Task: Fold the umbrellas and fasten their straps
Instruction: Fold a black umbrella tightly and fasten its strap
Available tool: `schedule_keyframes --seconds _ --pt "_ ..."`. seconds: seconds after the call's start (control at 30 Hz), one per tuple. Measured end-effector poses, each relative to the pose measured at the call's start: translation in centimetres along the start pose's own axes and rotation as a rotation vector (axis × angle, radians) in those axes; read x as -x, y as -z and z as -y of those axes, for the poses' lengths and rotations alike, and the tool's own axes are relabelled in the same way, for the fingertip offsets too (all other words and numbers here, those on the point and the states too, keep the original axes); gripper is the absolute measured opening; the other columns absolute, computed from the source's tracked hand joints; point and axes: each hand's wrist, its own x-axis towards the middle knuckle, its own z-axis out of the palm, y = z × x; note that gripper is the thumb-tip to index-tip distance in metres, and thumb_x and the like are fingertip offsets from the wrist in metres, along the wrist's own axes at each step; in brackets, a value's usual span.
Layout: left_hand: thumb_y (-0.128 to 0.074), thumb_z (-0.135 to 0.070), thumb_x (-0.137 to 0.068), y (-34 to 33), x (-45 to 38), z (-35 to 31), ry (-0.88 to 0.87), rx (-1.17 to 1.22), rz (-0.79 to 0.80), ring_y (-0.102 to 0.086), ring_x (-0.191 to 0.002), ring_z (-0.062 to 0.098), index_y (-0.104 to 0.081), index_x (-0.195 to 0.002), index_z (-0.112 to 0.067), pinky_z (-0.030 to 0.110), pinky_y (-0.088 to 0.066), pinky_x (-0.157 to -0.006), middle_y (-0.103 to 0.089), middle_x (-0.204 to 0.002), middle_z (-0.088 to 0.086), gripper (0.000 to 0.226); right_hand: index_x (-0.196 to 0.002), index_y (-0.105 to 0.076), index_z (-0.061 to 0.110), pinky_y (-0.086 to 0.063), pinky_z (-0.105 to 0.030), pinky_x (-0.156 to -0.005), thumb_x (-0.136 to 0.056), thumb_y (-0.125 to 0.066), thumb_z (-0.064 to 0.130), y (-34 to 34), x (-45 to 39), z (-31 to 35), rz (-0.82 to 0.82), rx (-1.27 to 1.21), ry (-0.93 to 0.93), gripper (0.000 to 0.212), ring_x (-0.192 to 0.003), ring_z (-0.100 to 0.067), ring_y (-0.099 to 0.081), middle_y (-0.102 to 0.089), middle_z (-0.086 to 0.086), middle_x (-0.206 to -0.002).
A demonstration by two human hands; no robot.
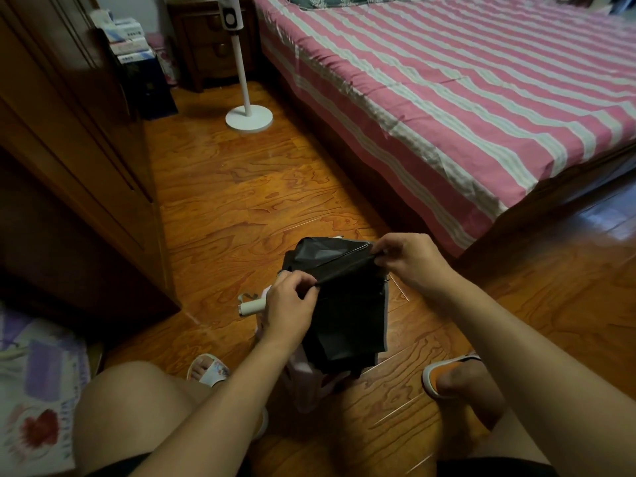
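Observation:
A collapsed umbrella (344, 304) with a black inner lining and a pale pink outside hangs between my knees above the wooden floor. Its white handle (251, 307) sticks out to the left, with a thin loop at its end. My left hand (289, 304) pinches a fold of the black canopy near the handle end. Farther up and to the right, my right hand (409, 259) pinches the same fold by a rib. The fold is stretched taut between the two hands. The rest of the canopy droops loosely. No strap can be made out.
A bed (447, 98) with a pink and white striped sheet fills the right. A dark wooden wardrobe (69, 149) stands on the left, and a white fan stand (248, 117) rises beyond it. My slippered feet (206, 370) rest on the floor. Patterned fabric (34, 390) lies at lower left.

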Motion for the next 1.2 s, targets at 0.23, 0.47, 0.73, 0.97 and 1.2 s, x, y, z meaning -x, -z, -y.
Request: schedule_keyframes --seconds 0.23,0.47,0.73,0.97,1.2 --pt "-0.068 -0.004 -0.087 0.4 0.2 0.6 -0.235 0.002 0.084 -0.052 -0.109 -0.008 -0.063 -0.086 -0.022 0.022 -0.041 -0.1 -0.062 -0.106 -0.015 0.019 -0.093 -0.071 0.023 -0.048 -0.031 -0.085 -0.084 -0.079 0.011 -0.2 1.4 -0.9 -0.092 0.237 0.266 0.017 -0.115 -0.013 -0.051 -0.066 0.008 -0.116" --pt "-0.063 -0.019 -0.088 -0.4 3.6 4.2 -0.415 -0.379 0.431 -0.043 -0.091 0.006 -0.055 -0.091 -0.029 0.027 -0.038 -0.083 -0.05 -0.095 -0.014 0.013 -0.104 -0.068 0.027 -0.048 -0.023 -0.077 -0.091 -0.069 0.023 -4.0 8.3 -6.0 0.168 0.447 0.435 0.014 -0.097 -0.009 -0.051 -0.061 0.01 -0.104" --pt "-0.059 -0.047 -0.093 -3.8 4.5 8.3 -0.534 -0.677 0.649 -0.05 -0.099 0.016 -0.057 -0.116 -0.032 0.033 -0.041 -0.085 -0.052 -0.111 -0.006 0.028 -0.12 -0.063 0.029 -0.047 -0.038 -0.101 -0.099 -0.049 0.04 -6.6 2.2 -5.1 0.31 0.575 0.27 0.028 -0.111 -0.015 -0.053 -0.06 0.006 -0.117" --pt "-0.069 -0.045 -0.086 -4.4 3.1 8.8 -0.514 -0.689 0.675 -0.052 -0.095 0.018 -0.06 -0.107 -0.029 0.035 -0.043 -0.081 -0.054 -0.103 -0.005 0.028 -0.155 -0.035 0.014 -0.04 -0.043 -0.11 -0.102 -0.059 0.037 -8.0 -12.5 -1.4 0.273 -0.076 -0.537 0.063 -0.139 -0.032 -0.045 -0.043 -0.013 -0.155" --pt "-0.061 -0.022 -0.094 -3.4 1.6 6.0 -0.33 -0.687 0.729 -0.052 -0.108 0.024 -0.063 -0.117 -0.022 0.041 -0.045 -0.091 -0.053 -0.114 0.002 0.023 -0.116 -0.065 0.023 -0.054 -0.048 -0.099 -0.092 -0.074 0.02 -9.3 -15.0 -2.0 0.153 -0.547 -0.605 0.025 -0.108 -0.027 -0.067 -0.067 -0.011 -0.12"
